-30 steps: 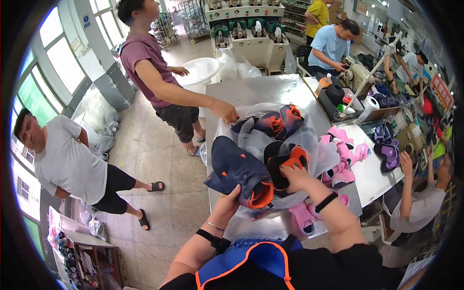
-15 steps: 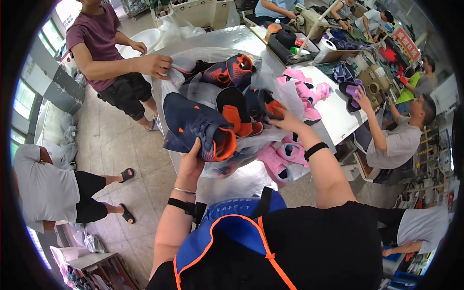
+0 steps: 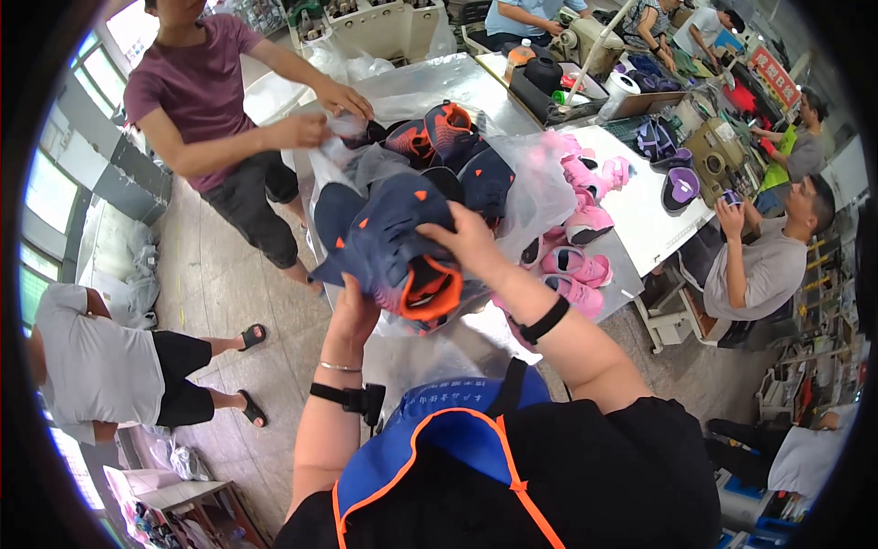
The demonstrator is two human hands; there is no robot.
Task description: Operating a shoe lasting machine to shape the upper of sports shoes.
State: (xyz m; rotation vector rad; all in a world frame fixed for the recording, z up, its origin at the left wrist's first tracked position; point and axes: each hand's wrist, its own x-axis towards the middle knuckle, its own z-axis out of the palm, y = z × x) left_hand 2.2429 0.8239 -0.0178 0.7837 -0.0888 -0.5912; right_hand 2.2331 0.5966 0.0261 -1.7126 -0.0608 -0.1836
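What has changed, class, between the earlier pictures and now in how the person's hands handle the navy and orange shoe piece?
The right hand moved from the pile onto the navy and orange shoe piece, joining the left hand underneath. Unchanged: the left hand's grip and the pink shoes on the table.

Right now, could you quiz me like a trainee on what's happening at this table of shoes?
1. True or false: both hands, left hand and right hand, are on the navy and orange shoe upper.
2. What colour are the small shoes to the right of it? A green, B pink, C white.
3. What is the person in the maroon shirt handling across the table?

Key: 1 true. 2 B. 3 The clear plastic bag at the pile's far edge.
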